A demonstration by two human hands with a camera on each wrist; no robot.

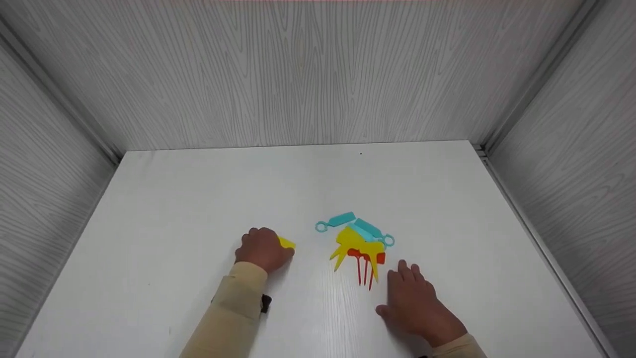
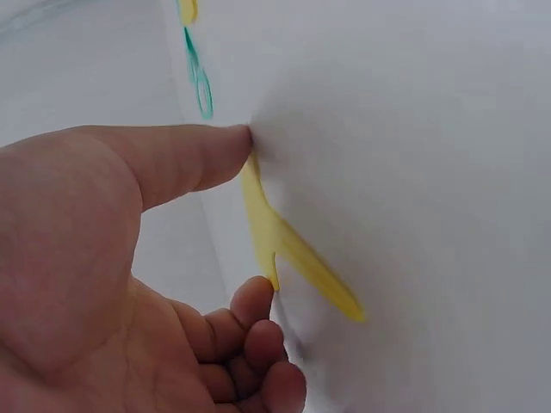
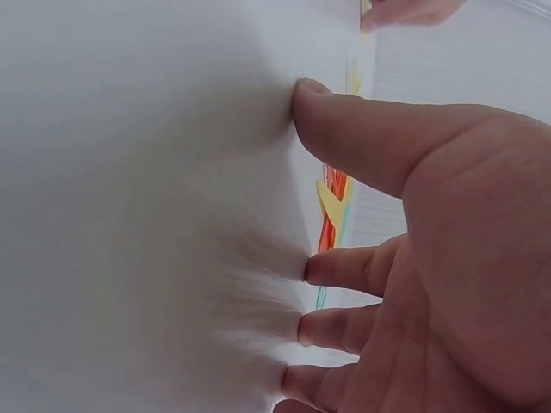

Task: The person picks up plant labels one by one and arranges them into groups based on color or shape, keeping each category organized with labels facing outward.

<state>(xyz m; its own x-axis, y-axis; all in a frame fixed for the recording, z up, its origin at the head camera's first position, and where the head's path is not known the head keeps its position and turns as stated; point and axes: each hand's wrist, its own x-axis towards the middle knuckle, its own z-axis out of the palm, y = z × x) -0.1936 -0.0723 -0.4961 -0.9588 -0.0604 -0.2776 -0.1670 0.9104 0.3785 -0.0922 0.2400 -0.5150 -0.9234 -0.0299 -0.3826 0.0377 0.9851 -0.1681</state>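
right hand flat, fingers spread on white table, holding nothing | left hand pinching flat yellow plastic tag against table | heap of teal, yellow, red plastic tags between hands | risk: thin tag slips from pinch

Bright, even overhead light; soft faint shadows under hands. Head view sharp. Both wrist views overexposed, close skin blurred.
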